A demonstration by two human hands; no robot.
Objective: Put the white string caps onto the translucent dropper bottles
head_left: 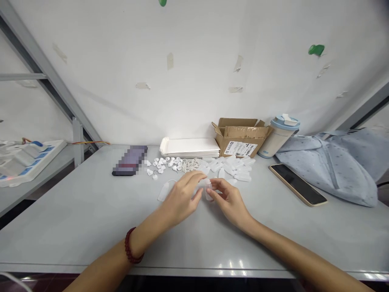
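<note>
A small translucent plastic bottle (pixel 208 190) stands upright at the middle of the table, held between the thumb and fingers of my right hand (pixel 231 200). Just left of it is my left hand (pixel 182 196), its thumb and fingers apart with nothing between them. Partly behind that hand lies a flat translucent piece (pixel 164 191) with a thin cord. Beyond both hands are loose white caps (pixel 161 164), a tangle of pale cords (pixel 190 164) and a heap of translucent bottles (pixel 240 167).
Along the wall stand a stack of white flat packs (pixel 191 147), an open cardboard box (pixel 241 138) and a leaning tumbler (pixel 278 136). A phone (pixel 298 184) and a light-blue bag (pixel 331 166) lie right. A dark, blurred-out object (pixel 130 160) lies left, with a power strip (pixel 33 160) beyond.
</note>
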